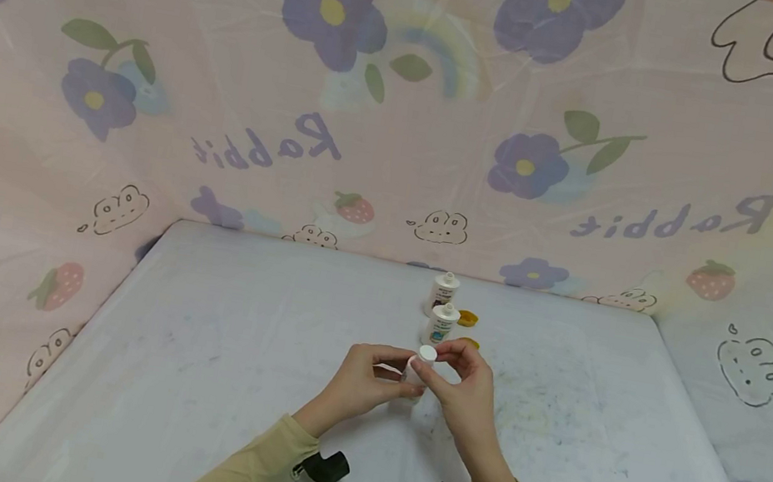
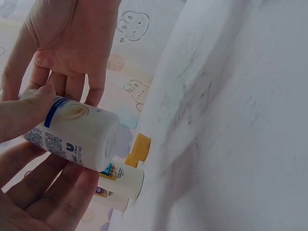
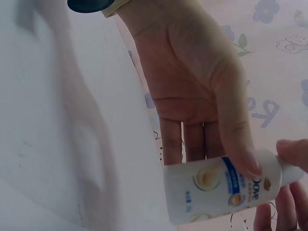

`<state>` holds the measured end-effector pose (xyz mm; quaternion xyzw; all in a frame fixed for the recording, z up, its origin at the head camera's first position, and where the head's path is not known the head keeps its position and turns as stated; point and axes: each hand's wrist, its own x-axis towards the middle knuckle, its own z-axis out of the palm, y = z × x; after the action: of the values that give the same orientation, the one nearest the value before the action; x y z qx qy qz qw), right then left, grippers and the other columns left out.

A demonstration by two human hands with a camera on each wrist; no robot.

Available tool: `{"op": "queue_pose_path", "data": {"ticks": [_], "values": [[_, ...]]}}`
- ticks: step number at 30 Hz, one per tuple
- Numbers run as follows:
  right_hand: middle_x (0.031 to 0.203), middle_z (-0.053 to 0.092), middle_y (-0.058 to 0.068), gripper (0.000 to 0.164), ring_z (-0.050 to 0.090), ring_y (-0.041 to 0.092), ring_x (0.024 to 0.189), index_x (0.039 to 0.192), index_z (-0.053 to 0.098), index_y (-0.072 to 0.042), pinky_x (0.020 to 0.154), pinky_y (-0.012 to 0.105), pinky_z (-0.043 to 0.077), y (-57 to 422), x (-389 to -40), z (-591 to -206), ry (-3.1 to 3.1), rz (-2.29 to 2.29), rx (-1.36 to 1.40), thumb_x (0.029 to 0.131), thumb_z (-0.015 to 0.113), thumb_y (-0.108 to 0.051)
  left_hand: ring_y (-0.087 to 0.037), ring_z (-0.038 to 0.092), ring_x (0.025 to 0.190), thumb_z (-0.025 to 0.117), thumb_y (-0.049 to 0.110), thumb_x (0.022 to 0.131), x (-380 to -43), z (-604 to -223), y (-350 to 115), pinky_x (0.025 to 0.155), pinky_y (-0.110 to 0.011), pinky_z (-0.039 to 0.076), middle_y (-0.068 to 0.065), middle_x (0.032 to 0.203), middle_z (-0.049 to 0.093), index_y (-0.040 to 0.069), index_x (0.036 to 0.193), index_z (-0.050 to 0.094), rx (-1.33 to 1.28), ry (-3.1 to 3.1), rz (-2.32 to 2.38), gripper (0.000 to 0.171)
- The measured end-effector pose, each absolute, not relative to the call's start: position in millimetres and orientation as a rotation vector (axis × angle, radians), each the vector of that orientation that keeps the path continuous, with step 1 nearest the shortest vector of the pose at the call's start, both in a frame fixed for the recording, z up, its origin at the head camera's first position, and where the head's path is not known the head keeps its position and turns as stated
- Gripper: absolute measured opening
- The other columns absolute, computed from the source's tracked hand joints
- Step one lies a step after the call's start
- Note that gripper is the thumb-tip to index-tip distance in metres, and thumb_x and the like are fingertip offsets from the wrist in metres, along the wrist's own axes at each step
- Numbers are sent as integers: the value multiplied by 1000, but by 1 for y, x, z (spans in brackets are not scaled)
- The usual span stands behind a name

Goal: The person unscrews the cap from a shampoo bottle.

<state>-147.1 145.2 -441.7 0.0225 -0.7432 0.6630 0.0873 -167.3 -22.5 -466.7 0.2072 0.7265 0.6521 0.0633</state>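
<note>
A small white Dove bottle is upright between the two hands, with its label showing in both wrist views. My left hand grips the bottle's body, thumb in front and fingers behind. At the top, my right hand pinches the white cap with thumb and fingers. The right wrist view has the left thumb lying across the label, while right fingers close on the cap at the right edge. In the left wrist view the bottle's base faces the table, and the cap is hidden.
Just beyond the hands stand two white bottles, the nearer one and the farther one, both with narrow white tops. Yellow caps lie to their right. A white cloth covers the table; patterned curtains surround it.
</note>
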Motion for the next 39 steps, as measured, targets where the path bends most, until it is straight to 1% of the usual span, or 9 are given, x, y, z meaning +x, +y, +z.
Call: {"op": "queue_pose_path", "data": {"ticks": [5, 9, 12, 16, 19, 26, 29, 36, 39], "values": [[98, 64, 13, 34, 59, 22, 102, 102, 65, -2, 92, 44, 41, 147, -147, -442, -2243, 1979, 90, 76, 82, -16, -30, 66, 94, 79, 3, 77, -159, -446, -26, 83, -46, 55, -12, 110, 68, -2, 113, 68, 643, 2177, 1983, 38], [102, 66, 10, 34, 56, 19, 108, 107, 67, -4, 95, 53, 40, 150, -146, -442, -2276, 1974, 111, 79, 81, -17, -29, 66, 94, 78, 3, 78, -157, -441, -27, 82, -43, 55, -12, 109, 68, -2, 114, 67, 653, 2171, 1984, 38], [106, 66, 8, 33, 54, 18, 111, 111, 68, -4, 97, 56, 39, 151, -146, -441, -2289, 1977, 139, 81, 78, -15, -27, 66, 94, 79, 3, 78, -161, -448, -26, 81, -39, 56, -10, 109, 68, -1, 115, 67, 655, 2178, 1982, 39], [111, 66, 7, 34, 52, 19, 115, 115, 67, -5, 99, 55, 39, 152, -146, -440, -2306, 1979, 162, 83, 76, -14, -20, 65, 95, 80, 6, 77, -168, -464, -25, 81, -34, 56, -5, 108, 69, 5, 115, 69, 649, 2193, 1981, 40], [113, 66, 8, 34, 52, 19, 116, 116, 67, -4, 100, 53, 38, 152, -147, -439, -2313, 1985, 146, 84, 75, -13, -16, 65, 94, 82, 10, 76, -172, -470, -24, 81, -36, 56, -3, 105, 69, 8, 114, 68, 636, 2205, 1991, 41], [115, 64, 10, 34, 52, 21, 118, 117, 66, -3, 102, 54, 37, 152, -149, -439, -2289, 2025, 137, 85, 74, -12, -16, 65, 93, 84, 15, 75, -174, -469, -24, 81, -40, 56, -2, 103, 68, 11, 108, 68, 607, 2236, 2009, 36], [116, 63, 9, 34, 51, 19, 118, 117, 66, -5, 102, 52, 37, 152, -149, -439, -2273, 2045, 150, 85, 74, -12, -21, 65, 94, 82, 10, 76, -171, -460, -25, 82, -44, 55, -6, 104, 68, 7, 108, 69, 603, 2222, 2021, 35], [119, 61, 11, 37, 49, 23, 120, 121, 62, -1, 106, 47, 33, 151, -150, -438, -2254, 2066, 167, 86, 72, -8, -21, 65, 93, 82, 6, 76, -167, -449, -26, 82, -43, 56, -8, 103, 69, 4, 109, 68, 616, 2221, 2038, 35], [118, 61, 10, 41, 52, 22, 115, 121, 60, -1, 104, 47, 35, 149, -151, -441, -2222, 2051, 179, 83, 75, -9, -28, 65, 95, 80, 2, 76, -161, -435, -27, 83, -46, 55, -12, 103, 68, 0, 108, 68, 618, 2227, 2036, 35]]}}
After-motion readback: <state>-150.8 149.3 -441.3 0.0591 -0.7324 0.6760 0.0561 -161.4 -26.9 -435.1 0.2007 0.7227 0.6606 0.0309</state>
